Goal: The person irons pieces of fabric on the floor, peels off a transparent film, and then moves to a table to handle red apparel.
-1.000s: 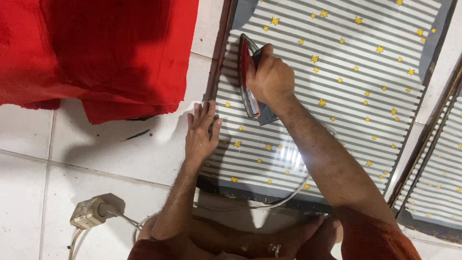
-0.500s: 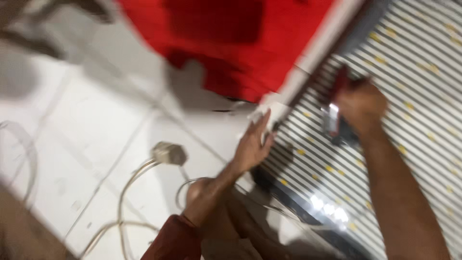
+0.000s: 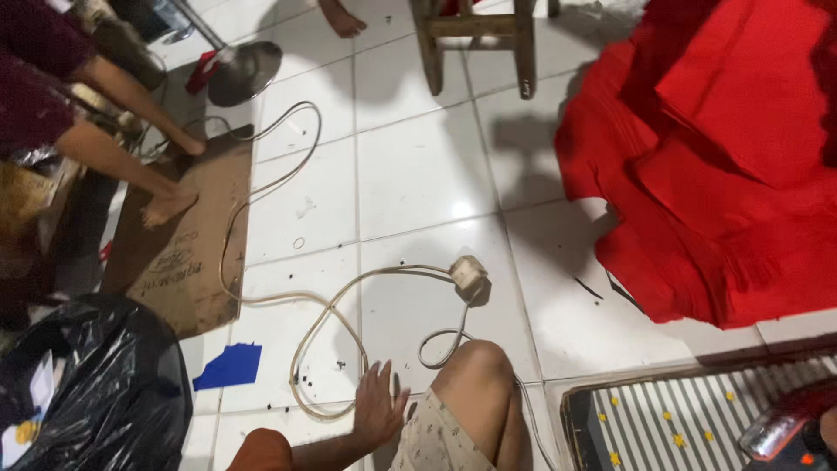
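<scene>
Beside your bent knee (image 3: 475,371), your left hand (image 3: 379,410) lay flat on the white floor (image 3: 418,174), fingers spread, holding nothing. A pale cord (image 3: 307,336) looped just past its fingertips. Well to its right, a red-and-silver iron (image 3: 779,429) sat on the striped pad (image 3: 663,419). Your right hand was cut off there, so its grip could not be told. No cloth lay on the pad; beyond it, the red cloth (image 3: 724,174) sat heaped and crumpled.
</scene>
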